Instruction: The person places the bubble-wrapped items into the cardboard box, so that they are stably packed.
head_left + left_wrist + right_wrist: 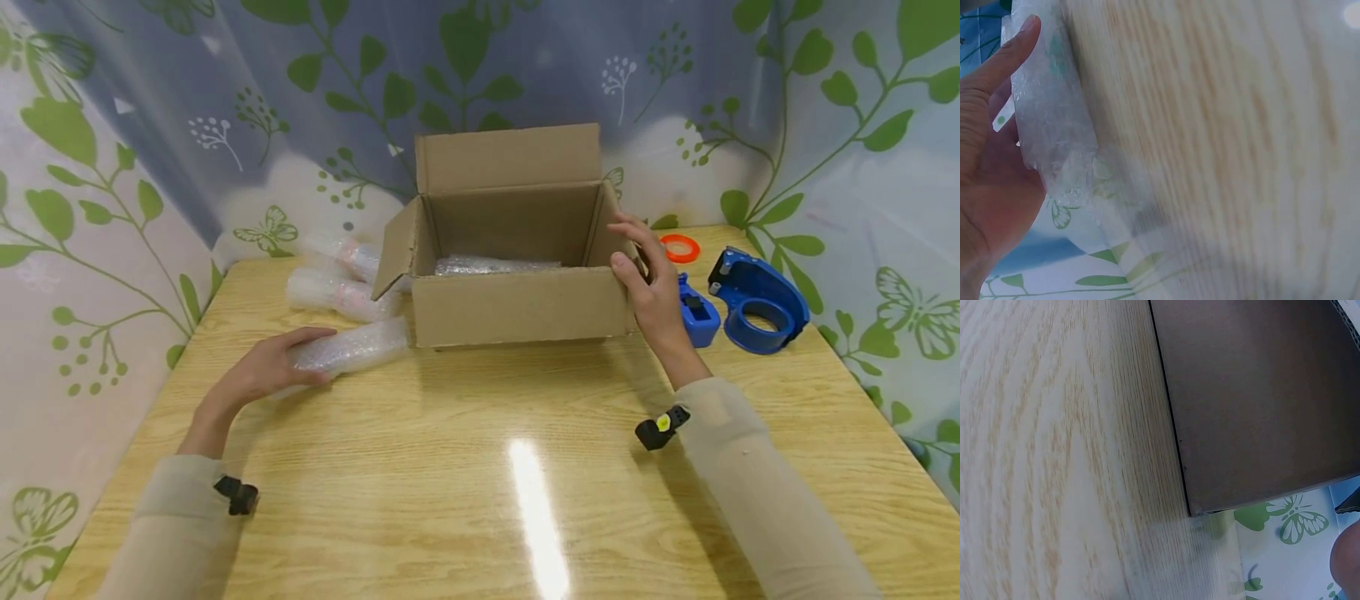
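My left hand (272, 363) grips a bubble-wrapped roll (351, 346) low over the table, left of the cardboard box. In the left wrist view the thumb lies along the bubble wrap (1054, 106); what is inside is hard to make out. The open cardboard box (517, 307) stands with its back and left flaps raised. Another bubble-wrapped item (480, 265) lies inside it. At the box's right front corner, my right hand (651, 287) holds the edge, thumb in front and fingers along the right side. The right wrist view shows the box's front wall (1260, 406).
Two more bubble-wrapped rolls (337, 293) lie left of the box. On the right are an orange tape roll (681, 237), a small blue dispenser (699, 321) and a larger blue tape dispenser (765, 304). A patterned curtain (517, 67) hangs behind the wooden table (420, 483).
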The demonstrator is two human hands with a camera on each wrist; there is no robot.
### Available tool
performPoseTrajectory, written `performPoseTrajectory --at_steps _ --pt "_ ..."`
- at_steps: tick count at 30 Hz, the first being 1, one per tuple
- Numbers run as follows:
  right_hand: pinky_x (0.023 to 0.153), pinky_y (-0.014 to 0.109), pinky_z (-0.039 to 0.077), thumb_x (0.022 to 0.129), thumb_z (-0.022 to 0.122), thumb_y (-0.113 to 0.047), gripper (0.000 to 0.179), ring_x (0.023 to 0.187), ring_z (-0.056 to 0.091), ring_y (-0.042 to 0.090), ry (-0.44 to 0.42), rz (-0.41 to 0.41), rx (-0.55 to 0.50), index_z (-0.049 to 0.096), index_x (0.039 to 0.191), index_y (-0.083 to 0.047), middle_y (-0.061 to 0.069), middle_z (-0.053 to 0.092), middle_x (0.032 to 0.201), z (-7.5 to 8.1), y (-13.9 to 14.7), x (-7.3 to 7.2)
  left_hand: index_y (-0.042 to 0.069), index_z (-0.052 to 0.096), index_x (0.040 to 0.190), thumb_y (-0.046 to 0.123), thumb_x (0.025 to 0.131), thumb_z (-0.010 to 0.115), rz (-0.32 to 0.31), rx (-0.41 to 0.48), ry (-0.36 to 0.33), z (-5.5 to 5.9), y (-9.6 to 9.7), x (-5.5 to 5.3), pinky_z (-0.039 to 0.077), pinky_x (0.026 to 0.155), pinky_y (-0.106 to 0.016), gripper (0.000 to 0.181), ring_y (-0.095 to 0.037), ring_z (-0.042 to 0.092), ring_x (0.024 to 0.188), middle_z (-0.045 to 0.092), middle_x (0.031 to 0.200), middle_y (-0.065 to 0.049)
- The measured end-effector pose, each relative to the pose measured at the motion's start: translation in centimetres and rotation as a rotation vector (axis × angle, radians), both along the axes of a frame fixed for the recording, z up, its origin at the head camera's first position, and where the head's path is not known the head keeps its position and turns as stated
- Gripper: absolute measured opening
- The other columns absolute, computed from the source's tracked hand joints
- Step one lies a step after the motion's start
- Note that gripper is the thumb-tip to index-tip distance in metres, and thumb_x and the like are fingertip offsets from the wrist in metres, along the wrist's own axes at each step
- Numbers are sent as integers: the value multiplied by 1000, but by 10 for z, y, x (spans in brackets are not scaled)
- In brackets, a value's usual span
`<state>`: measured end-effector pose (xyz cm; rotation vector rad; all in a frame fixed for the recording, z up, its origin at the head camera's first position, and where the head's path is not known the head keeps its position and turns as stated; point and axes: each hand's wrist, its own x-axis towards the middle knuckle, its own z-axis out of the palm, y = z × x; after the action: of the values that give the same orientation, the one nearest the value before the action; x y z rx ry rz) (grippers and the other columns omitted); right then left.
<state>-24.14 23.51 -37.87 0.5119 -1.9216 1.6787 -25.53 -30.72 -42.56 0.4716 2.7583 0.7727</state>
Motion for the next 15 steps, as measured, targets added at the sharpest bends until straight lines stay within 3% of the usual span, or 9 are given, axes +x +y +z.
performPoseTrajectory --at_steps 5,15 --pt "127 40 24 101 56 -11 41 151 36 21 -8 -3 13 58 138 7 18 47 157 0 -1 1 24 50 156 57 86 81 31 -14 25 5 -5 2 34 114 -67 83 -48 38 146 44 160 -20" --pt "128 40 23 101 56 -11 40 151 35 21 -8 -5 0 58 138 6 17 47 157 1 0 1 26 49 157 57 86 80 83 2 65 27 -20 3 36 109 -68 84 -51 38 145 41 162 -19"
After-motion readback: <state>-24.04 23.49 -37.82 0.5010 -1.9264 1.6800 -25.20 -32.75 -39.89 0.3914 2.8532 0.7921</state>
